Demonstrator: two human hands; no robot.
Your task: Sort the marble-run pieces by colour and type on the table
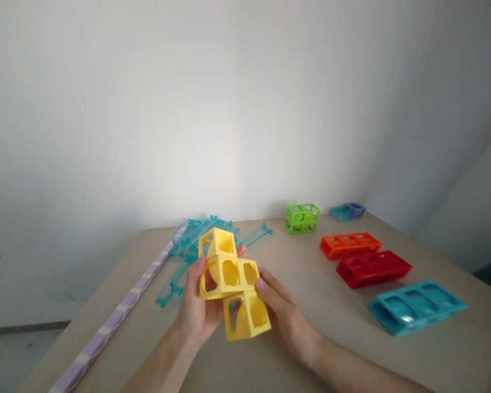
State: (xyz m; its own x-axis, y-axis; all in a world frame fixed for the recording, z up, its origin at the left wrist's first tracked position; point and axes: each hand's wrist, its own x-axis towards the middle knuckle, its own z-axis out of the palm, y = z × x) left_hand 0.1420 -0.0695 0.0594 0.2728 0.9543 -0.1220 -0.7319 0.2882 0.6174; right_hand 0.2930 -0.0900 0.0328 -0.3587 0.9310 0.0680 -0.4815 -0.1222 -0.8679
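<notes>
The yellow block (240,274) is grasped by the left hand (199,318) on its left and the right hand (289,316) on its right, blue strips (202,233) behind it.

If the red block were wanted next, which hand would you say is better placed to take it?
Probably the right hand: it is nearer the red block, while the left hand is farther away; both hold the yellow piece.

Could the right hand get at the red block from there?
Probably yes, once it lets go: the right hand holds the yellow blocks, but only tabletop shows between it and the red block.
</notes>
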